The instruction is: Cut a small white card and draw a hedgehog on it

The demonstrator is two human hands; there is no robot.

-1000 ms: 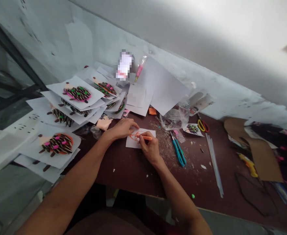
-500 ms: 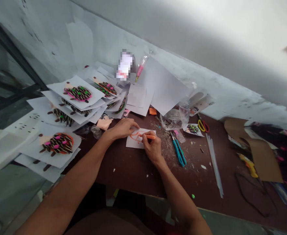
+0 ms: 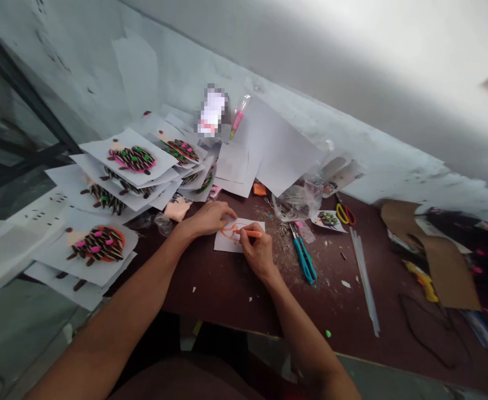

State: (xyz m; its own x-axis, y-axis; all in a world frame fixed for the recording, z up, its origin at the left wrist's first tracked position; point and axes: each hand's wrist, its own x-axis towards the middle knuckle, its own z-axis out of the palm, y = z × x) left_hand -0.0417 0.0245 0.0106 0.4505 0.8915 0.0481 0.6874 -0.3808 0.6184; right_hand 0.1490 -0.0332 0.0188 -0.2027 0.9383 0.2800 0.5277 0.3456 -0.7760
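On the dark red table lies a small white sheet of paper point(image 3: 224, 244) bearing an orange outline drawing. My right hand point(image 3: 258, 253) is closed around an orange marker point(image 3: 252, 234), its tip over the drawing. My left hand point(image 3: 211, 218) rests with fingers stretched out at the sheet's upper left edge, holding nothing. Left of it is a bag of pale pink clay point(image 3: 177, 209). Blue-handled pliers point(image 3: 304, 261) lie to the right of my right hand, beside scattered seed husks.
Stacked paper hedgehog pictures point(image 3: 133, 159) fill the left side. A blurred phone point(image 3: 212, 111) leans on the wall near a pink glue pen point(image 3: 237, 121). Scissors point(image 3: 346, 214), clear glue sticks point(image 3: 365, 283), a yellow glue gun point(image 3: 424, 282) and brown cardboard point(image 3: 452, 266) lie to the right.
My right hand and the marker have shifted very slightly to the left over the drawing. My left hand stays at the paper's edge.
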